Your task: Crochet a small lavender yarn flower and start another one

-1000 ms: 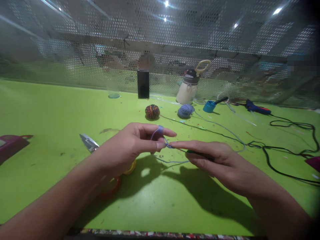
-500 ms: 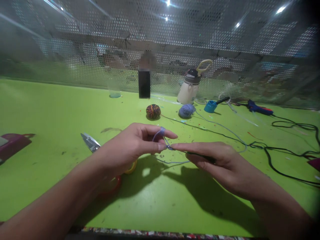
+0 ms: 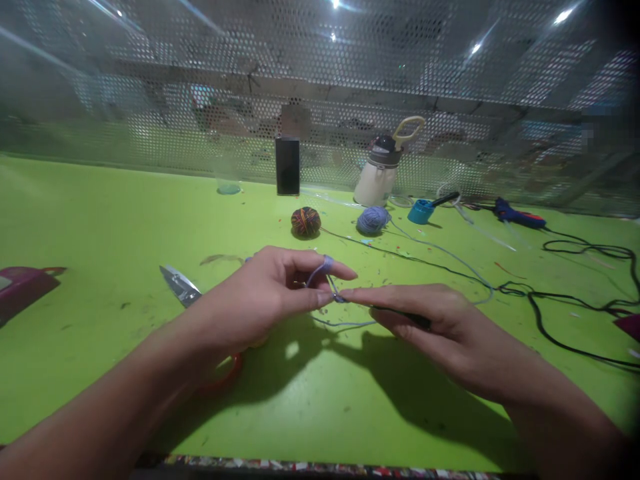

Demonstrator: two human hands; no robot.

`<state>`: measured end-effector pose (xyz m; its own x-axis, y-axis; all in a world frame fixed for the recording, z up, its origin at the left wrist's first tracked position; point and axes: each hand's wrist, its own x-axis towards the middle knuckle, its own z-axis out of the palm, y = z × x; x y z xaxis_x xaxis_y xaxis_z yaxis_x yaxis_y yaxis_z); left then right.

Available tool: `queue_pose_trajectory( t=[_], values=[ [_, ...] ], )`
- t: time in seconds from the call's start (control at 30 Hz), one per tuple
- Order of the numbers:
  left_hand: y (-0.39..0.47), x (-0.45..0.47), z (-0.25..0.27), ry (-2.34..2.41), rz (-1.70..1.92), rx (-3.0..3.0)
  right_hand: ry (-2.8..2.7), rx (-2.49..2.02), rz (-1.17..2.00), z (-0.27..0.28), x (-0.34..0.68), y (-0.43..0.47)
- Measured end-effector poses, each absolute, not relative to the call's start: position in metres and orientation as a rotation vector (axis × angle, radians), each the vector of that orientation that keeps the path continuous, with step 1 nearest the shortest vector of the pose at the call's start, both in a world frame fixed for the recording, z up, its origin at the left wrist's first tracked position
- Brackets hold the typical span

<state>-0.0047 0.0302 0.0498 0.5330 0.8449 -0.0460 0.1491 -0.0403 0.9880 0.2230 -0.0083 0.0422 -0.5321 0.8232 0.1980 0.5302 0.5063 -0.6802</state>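
My left hand pinches a small bit of purple yarn between thumb and fingers, with a strand wound round the index finger. In my right hand lies a crochet hook with a dark handle, its tip meeting the yarn by my left thumb. My right index finger stretches along the hook, almost touching the left fingertips. A loose purple strand droops below the hands. Behind them sits the purple yarn ball, and left of it a dark multicoloured yarn ball.
Scissors lie partly under my left forearm. At the back stand a black phone and a pale bottle. A blue cup-like holder, a glue gun and black cords occupy the right. A maroon object is far left.
Both hands stay in nearly the same place. The left fingers and the yarn at the hook tip have shifted very slightly; the view has also moved a little.
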Motion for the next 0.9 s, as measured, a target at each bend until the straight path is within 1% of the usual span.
queue_pose_trajectory(
  t=[0.13,0.4,0.5,0.63,0.73,0.8,0.9],
  values=[
    [0.030,-0.002,0.051,0.939,0.700,1.632,-2.259,-1.119,0.734,0.041,0.222,-0.009],
    [0.026,0.003,0.052,1.046,0.754,2.160,-2.343,-1.193,0.515,0.036,0.217,-0.011],
    [0.024,0.004,0.050,1.038,0.774,2.215,-2.333,-1.222,0.518,0.035,0.215,-0.012],
    [0.022,0.005,0.049,1.086,0.765,2.318,-2.240,-1.216,0.621,0.034,0.211,-0.013],
    [0.020,0.007,0.045,1.127,0.806,2.435,-2.051,-1.223,0.735,0.033,0.204,-0.012],
    [0.017,0.009,0.039,1.183,0.887,2.518,-1.837,-1.242,0.886,0.030,0.198,-0.010],
    [0.012,0.014,0.031,1.203,1.043,2.640,-1.436,-1.198,1.242,0.022,0.187,-0.009]
  ],
)
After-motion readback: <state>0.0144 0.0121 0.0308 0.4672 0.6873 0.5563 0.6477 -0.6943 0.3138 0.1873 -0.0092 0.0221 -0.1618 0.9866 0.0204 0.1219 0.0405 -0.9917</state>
